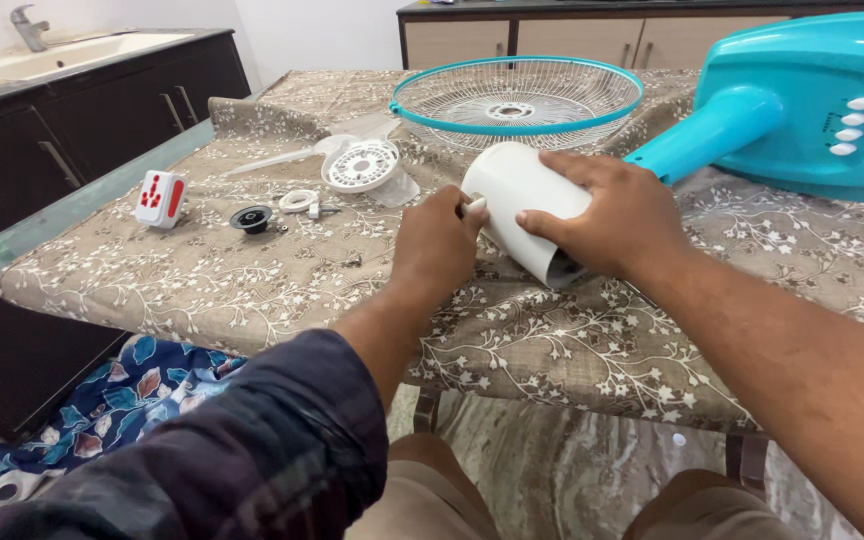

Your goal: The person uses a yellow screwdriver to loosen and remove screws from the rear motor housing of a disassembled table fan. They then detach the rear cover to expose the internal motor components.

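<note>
Your sleeve (242, 450) fills the low foreground, dark plaid, forearm running up to the table (252, 290). Left hand (439, 243) is curled into a fist at the near end of the white housing (517, 195), fingers closed around a thin tool whose pale tip just shows; what kind of tool, you cannot tell. Right hand (617, 215) lies over the housing, fingers wrapped across its top, gripping it tilted on the patterned cloth, open dark end toward you. Behind it sits the teal-rimmed wire grille (517, 95); to the right, the teal fan body (802, 110) with white buttons. Left of your hands: clear blade (322, 152), round white cap (362, 165), black knob (251, 218), white ring (299, 200), red-and-white adapter (161, 198). Sink (62, 55) at far left.
</note>
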